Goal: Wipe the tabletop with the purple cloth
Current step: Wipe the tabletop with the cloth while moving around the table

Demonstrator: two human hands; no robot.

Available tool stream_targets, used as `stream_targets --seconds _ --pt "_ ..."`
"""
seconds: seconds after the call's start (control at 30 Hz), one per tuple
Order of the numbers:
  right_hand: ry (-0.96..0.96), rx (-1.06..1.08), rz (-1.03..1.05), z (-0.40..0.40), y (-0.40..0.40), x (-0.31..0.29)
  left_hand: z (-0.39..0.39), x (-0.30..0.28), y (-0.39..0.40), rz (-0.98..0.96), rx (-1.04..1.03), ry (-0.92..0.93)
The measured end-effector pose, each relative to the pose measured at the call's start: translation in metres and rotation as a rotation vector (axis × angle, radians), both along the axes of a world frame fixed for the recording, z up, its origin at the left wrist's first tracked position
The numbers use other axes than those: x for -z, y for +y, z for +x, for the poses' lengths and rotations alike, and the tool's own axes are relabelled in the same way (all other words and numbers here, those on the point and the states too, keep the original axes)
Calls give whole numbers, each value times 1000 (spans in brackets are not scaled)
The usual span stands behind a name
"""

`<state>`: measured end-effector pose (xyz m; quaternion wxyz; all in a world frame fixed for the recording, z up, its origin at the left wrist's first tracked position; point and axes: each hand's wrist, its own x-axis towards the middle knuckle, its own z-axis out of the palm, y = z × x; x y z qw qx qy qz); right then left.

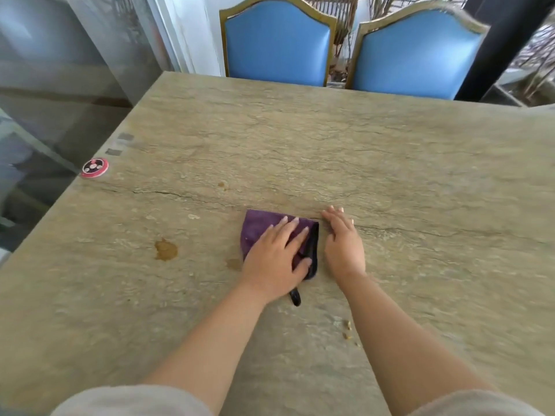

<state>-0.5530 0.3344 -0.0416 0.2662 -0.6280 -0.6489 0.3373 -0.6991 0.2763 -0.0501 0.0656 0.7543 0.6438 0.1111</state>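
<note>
The purple cloth point(256, 228) lies folded on the beige stone tabletop point(330, 151), a little in front of me at the middle. My left hand point(277, 258) rests flat on top of the cloth with its fingers spread, pressing it down. A dark strap point(295, 297) sticks out from under the cloth near my wrist. My right hand point(342, 243) lies flat on the bare table just right of the cloth, fingers together, holding nothing. A brown spill point(165, 250) marks the table to the left of the cloth. A smaller brown spot point(222, 184) sits farther back.
A round pink and black call button point(95, 167) sits at the table's left edge. Two blue chairs with gold frames point(277, 40) point(416, 51) stand at the far side. Crumbs point(347, 327) lie near my right forearm. A glass wall runs along the left.
</note>
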Motion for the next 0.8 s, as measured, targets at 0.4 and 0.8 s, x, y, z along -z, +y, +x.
stream_targets --seconds 0.4,0.8 --pt "-395 -71 164 -13 4 21 -49 7 128 -224 -370 140" --pt "-198 83 73 -83 -29 18 -95 6 51 -121 295 216"
